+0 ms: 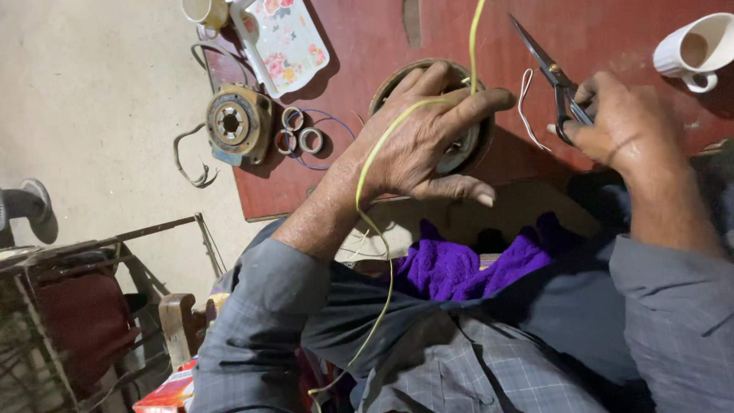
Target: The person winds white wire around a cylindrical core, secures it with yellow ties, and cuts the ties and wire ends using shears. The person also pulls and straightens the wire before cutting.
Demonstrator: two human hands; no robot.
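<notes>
Your left hand (pixel 424 141) lies spread, palm down, over the round motor winding (pixel 459 145) on the red tabletop (pixel 382 46), fingers splayed across its rim so the part cannot turn or slide while you work on it. The yellow sleeve (pixel 375 229) runs from above the winding, over the back of that hand and down past your wrist toward your lap, draped there so it stays out of the way yet under control. Your right hand (pixel 619 126) is closed through the loops of the black scissors (pixel 554 76), blades parted and pointing up and away from you, held clear of the winding and just beside a loose white wire (pixel 524 107) on the tabletop. The two hands are well apart, one pinning, one holding the tool ready. A purple cloth (pixel 459 268) sits in your lap below the table edge. To the left lie a second round housing (pixel 233 122), some small rings (pixel 302 138) and a flowered tray (pixel 287 38); a white cup (pixel 696 50) stands at the far right.
</notes>
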